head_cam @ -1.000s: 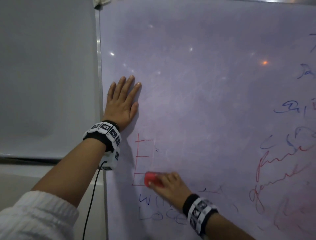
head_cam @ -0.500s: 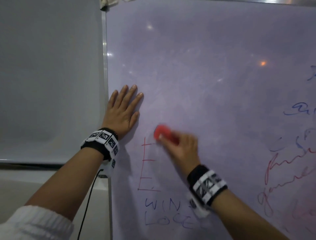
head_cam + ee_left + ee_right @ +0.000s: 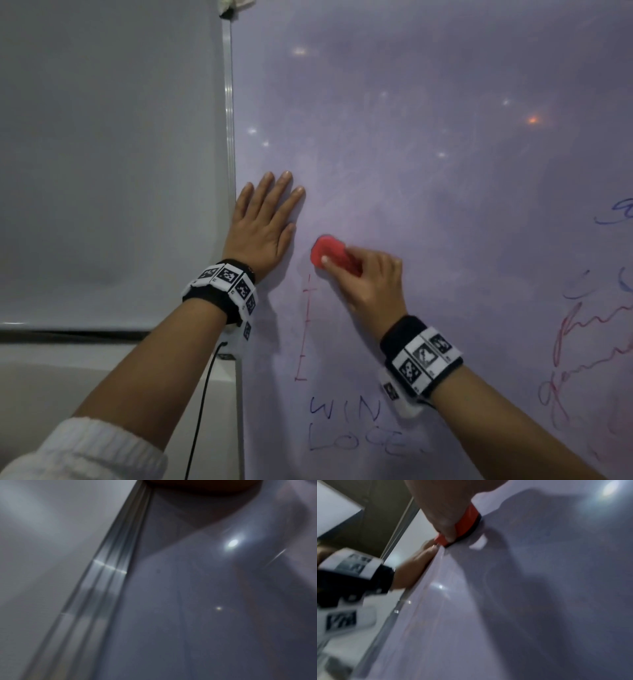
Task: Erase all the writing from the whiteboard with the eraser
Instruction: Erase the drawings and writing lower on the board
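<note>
The whiteboard fills most of the head view. My right hand grips a red eraser and holds it flat against the board, just above a faint red letter stroke. In the right wrist view the eraser shows its dark felt edge on the board under my fingers. My left hand lies flat with straight fingers on the board beside its left frame. Blue writing sits low on the board, and red and blue scribbles run down the right side.
The board's metal frame runs vertically at the left, with a grey wall beyond it. A black cable hangs from my left wrist band. In the left wrist view only the frame and bare board show.
My right hand swept the eraser up from the foot of the red letter to above its top, and the letter's crossbars have faded to a faint vertical stroke. The left hand stayed put.
</note>
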Tool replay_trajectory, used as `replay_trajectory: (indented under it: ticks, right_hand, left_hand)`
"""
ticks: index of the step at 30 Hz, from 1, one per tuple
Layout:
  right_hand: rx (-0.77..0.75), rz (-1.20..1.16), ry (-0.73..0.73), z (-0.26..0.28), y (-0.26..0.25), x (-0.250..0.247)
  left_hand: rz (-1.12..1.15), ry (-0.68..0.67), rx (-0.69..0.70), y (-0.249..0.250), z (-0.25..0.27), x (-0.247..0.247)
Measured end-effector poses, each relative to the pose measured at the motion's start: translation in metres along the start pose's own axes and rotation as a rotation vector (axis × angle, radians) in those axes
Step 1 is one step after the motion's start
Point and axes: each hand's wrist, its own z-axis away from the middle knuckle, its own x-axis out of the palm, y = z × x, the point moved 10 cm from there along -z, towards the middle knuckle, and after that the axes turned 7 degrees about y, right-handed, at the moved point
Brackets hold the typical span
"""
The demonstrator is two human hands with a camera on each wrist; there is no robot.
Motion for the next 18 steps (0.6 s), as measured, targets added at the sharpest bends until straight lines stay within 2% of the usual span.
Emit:
replay_trajectory:
  ticks: [1,4,5,7,9,13,15,16,17,18]
  right_hand:
    - [-0.049,-0.024,-0.063,0.028,-0.013,0.009]
    - [-0.35,-0.042,-0.438,0.142,-0.064,0.042]
    - [-0.405,-0.044,-0.543,0.171,-0.073,0.049]
    - [-0.457,-0.076,-0.605,0.186,-0.081,0.051]
    - [-0.362,-0.087,-0.539,0.14,-0.067,0.046]
    - [0.002,0.062,-0.184,-0.01,0.008,0.003]
    - [0.108,0.19,0.051,-0.048,0.036,-0.022]
    - [0.125,0.2,0.095,-0.051,0.04,-0.027]
    - [0.133,0.182,0.037,-0.043,0.039,-0.02]
    - [0.165,0.084,-0.127,-0.023,0.033,-0.001]
  left_hand:
    - [-0.005,0.001,-0.002,-0.001,0.0,0.0]
    - [-0.009,-0.003,0.007,0.001,0.0,0.001]
    - [-0.006,-0.007,0.007,0.001,0.0,0.001]
    - [-0.008,-0.009,0.004,0.0,0.0,0.002]
    - [-0.014,-0.009,0.007,0.001,-0.001,0.002]
    - [-0.009,0.008,0.003,-0.001,-0.002,-0.001]
    - [0.003,0.014,0.01,0.001,-0.002,-0.001]
    - [0.003,0.02,0.014,0.001,-0.002,-0.001]
    - [-0.001,0.028,0.015,0.001,-0.001,-0.001]
    - [-0.007,0.034,0.015,0.0,0.0,-0.001]
